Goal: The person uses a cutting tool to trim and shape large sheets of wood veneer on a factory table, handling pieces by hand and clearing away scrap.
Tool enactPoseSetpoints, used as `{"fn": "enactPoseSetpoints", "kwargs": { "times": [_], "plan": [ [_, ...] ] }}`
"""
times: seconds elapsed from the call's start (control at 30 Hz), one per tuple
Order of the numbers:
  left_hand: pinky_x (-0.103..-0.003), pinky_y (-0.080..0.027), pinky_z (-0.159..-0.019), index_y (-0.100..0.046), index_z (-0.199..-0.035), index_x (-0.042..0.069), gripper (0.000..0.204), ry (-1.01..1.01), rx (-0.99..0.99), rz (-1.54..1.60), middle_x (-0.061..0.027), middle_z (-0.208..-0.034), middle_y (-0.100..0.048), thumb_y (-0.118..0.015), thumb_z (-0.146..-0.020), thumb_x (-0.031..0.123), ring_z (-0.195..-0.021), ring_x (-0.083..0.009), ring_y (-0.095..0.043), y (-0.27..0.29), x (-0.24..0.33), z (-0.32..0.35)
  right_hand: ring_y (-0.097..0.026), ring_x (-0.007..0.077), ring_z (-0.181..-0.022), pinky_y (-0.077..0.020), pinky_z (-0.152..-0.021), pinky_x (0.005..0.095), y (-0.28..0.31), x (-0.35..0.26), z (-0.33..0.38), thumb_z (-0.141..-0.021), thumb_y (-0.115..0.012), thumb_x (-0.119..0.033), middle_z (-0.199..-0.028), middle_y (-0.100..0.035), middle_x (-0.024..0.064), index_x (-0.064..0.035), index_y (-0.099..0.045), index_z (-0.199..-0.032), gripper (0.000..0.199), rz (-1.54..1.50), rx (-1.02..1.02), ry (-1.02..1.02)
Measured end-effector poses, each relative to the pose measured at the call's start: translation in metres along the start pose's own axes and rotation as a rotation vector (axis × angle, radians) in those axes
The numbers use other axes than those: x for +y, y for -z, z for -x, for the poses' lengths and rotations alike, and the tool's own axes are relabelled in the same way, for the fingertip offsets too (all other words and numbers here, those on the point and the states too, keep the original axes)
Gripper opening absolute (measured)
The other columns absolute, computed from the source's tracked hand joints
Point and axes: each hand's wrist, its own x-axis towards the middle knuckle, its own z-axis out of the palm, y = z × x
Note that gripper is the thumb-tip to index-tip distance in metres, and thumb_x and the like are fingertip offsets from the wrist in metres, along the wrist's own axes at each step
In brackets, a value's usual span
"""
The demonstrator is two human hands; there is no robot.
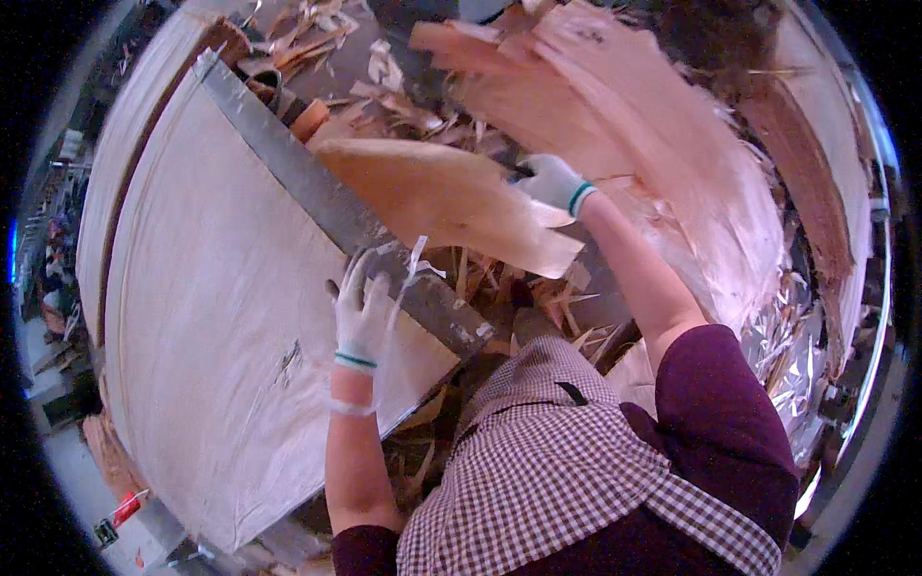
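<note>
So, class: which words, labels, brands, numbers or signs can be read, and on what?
None can be read.
Pale wood sheet: a dark mark, no legible word.
Grey bar: pale smudges, no legible word.
Small red object, lower left: too small and blurred to tell.

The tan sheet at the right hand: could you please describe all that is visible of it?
The tan sheet is thin and looks like wood veneer. Its upper edge curves; its right end is torn into ragged points. It slants down toward the right, among loose scraps, beside the grey bar. The gloved right hand seems to grip that torn end.
</note>
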Motion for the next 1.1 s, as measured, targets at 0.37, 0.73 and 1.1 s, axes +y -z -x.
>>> {"fn": "enactPoseSetpoints", "kwargs": {
  "times": [0.37, 0.73, 1.1],
  "plan": [
    [-0.029, -0.045, -0.087, -0.050, -0.123, -0.004, 0.037, 0.466, -0.611, 0.625, -0.0124, -0.112, -0.061, -0.049, -0.087, 0.004, -0.100, -0.0185, -0.057, 0.145, 0.104, 0.212, -0.062, 0.0212, -0.062, -0.0504, -0.062, 0.0326, 0.163, -0.138, 0.131, -0.076, -0.058, -0.014, -0.071, -0.064, 0.0147, -0.0007, -0.067, -0.093, 0.024, -0.089, 0.419, 0.106],
    [-0.041, -0.047, -0.084, -0.058, -0.114, 0.006, 0.035, 0.268, -0.053, -0.212, -0.0168, -0.100, -0.064, -0.056, -0.085, 0.025, -0.093, -0.0338, -0.060, 0.138, -0.013, 0.352, -0.061, 0.0334, -0.079, -0.0490, -0.071, 0.0403, 0.155, -0.405, 0.094, -0.079, -0.055, -0.015, -0.087, -0.064, 0.0154, -0.0038, -0.064, -0.097, 0.023, 0.458, 0.696, 0.793],
    [-0.028, -0.045, -0.089, -0.048, -0.128, 0.002, 0.040, 0.555, 0.404, 0.530, -0.0117, -0.111, -0.061, -0.053, -0.091, 0.015, -0.100, -0.0170, -0.058, 0.096, -0.056, 0.368, -0.060, 0.0260, -0.083, -0.0499, -0.067, 0.0390, -0.122, -0.456, 0.147, -0.085, -0.049, -0.013, -0.108, -0.059, 0.0084, -0.0094, -0.056, -0.114, 0.031, 0.228, 0.271, 1.440]
  ]
}}
